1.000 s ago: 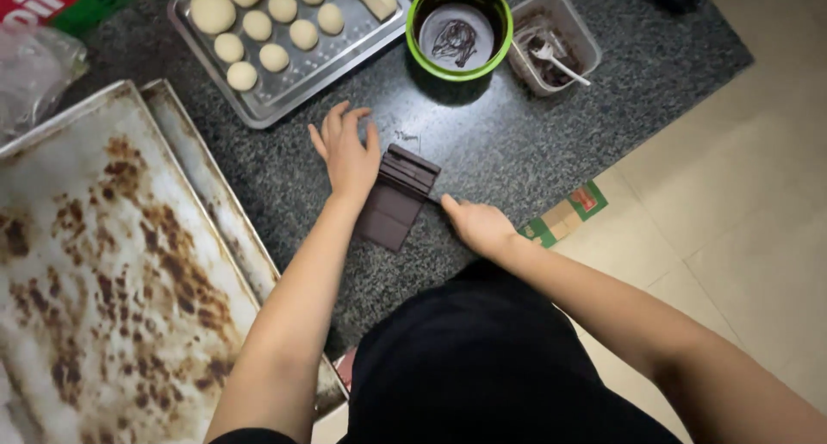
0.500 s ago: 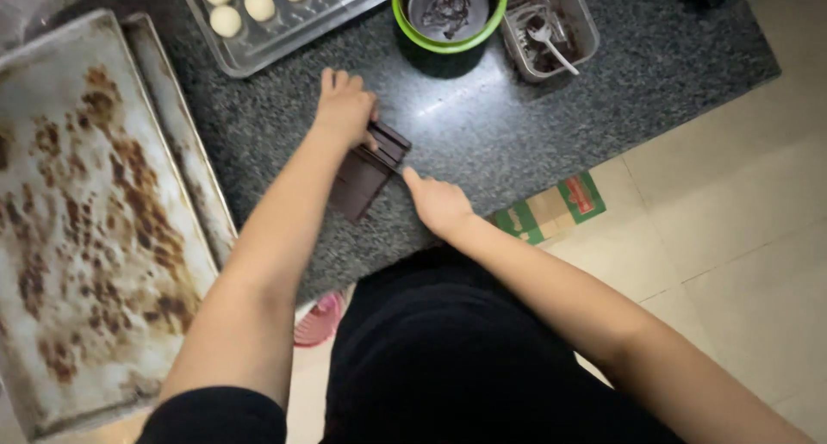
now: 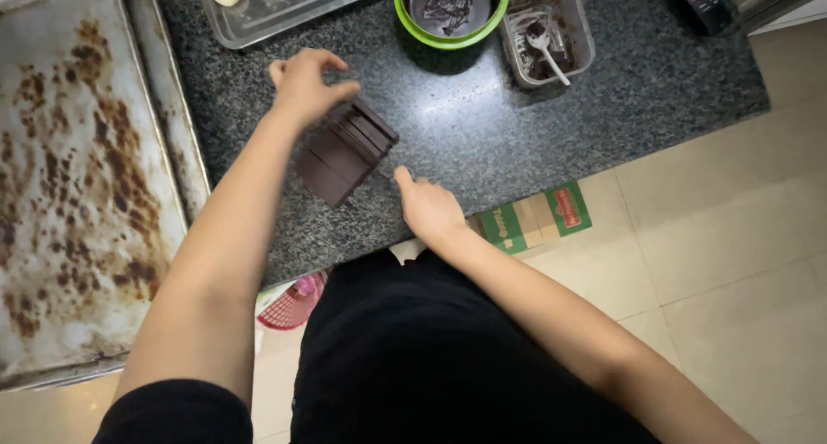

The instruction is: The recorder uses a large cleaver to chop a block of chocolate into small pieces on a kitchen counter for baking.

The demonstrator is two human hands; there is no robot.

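Speckled granite counter (image 3: 517, 134) — beige floor tiles (image 3: 732, 237) — rusty tray (image 3: 77, 177) left.

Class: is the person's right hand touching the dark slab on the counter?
Apart. The head view shows speckled counter between the right hand and the dark slab.

Dark brown chocolate slab (image 3: 345, 151) on speckled grey-black counter (image 3: 482, 142), lime-green bowl (image 3: 450, 13), rust-blotched tray (image 3: 77, 177).
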